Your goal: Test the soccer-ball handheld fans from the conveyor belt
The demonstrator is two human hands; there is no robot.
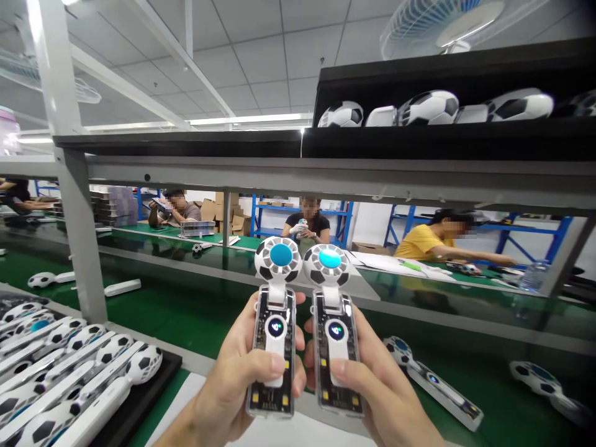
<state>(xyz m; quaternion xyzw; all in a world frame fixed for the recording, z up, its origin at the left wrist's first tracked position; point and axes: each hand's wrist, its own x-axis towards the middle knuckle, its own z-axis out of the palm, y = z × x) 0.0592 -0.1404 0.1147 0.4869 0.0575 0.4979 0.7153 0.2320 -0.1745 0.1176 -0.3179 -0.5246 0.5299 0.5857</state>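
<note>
Our left hand (237,379) is curling its fingers around a clear-cased, football-patterned device with a blue round centre (272,397), its thumb pressing on the white front strip. Our right hand (377,382) is gripping a matching see-through device with a football-patterned head (342,397) in the same way, thumb on its front. Both are standing upright side by side, heads close together, their small round displays glowing. Below our hands, a white sheet (181,406) is lying on the green surface (186,323). To our right, a white device with a lit display (447,394) is resting at a slant, and a blurred football-patterned device (540,382) is lying farther right. To our left, a black tray (156,388) is holding rows of white football-headed devices (109,394). Above, a grey metal frame (261,171) is supporting a black open box (465,74) of similar pieces. Beyond it, a person in a yellow top (416,242) is reaching across a green table.
</note>
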